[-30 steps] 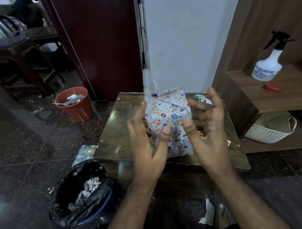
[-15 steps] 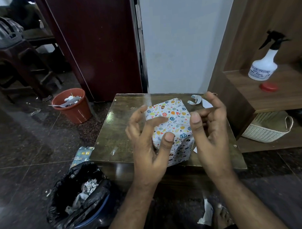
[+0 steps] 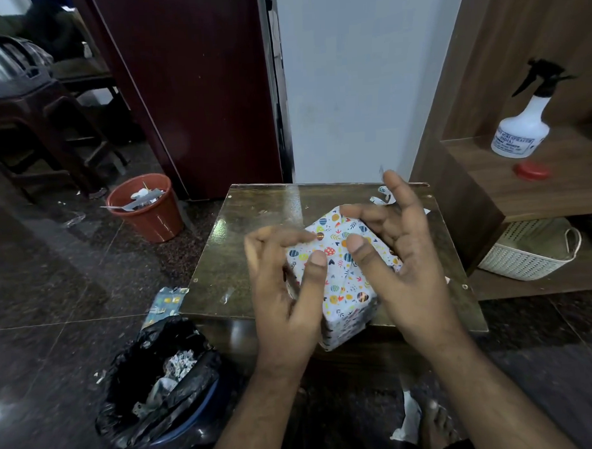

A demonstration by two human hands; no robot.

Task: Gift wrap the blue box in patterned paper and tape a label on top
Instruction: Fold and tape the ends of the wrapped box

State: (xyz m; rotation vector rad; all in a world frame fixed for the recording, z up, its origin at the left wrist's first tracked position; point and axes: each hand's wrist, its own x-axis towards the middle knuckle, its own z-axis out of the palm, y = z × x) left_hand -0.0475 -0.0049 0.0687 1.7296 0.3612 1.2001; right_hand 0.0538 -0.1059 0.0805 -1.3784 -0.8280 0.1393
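Note:
The box (image 3: 340, 280), fully covered in white paper printed with coloured eggs and leaves, sits tilted at the near edge of the small dark wooden table (image 3: 254, 219), one corner hanging over the front. My left hand (image 3: 283, 292) grips its left side, thumb on the upper face and fingers curled at the far left corner. My right hand (image 3: 400, 264) holds the right side, thumb pressed on the top and fingers curled round the far edge. No label shows on the box.
Paper scraps (image 3: 382, 196) lie at the table's far right corner, a bit of tape (image 3: 227, 295) near its left front. An orange bucket (image 3: 146, 209) and a black-lined bin (image 3: 159, 380) stand on the floor left. Right shelves hold a spray bottle (image 3: 519, 129), red cap (image 3: 531, 169) and basket (image 3: 527, 250).
The box has been turned from standing on end to lying tilted with a broad face up, and has come nearer the table's front edge. Both hands stayed on it.

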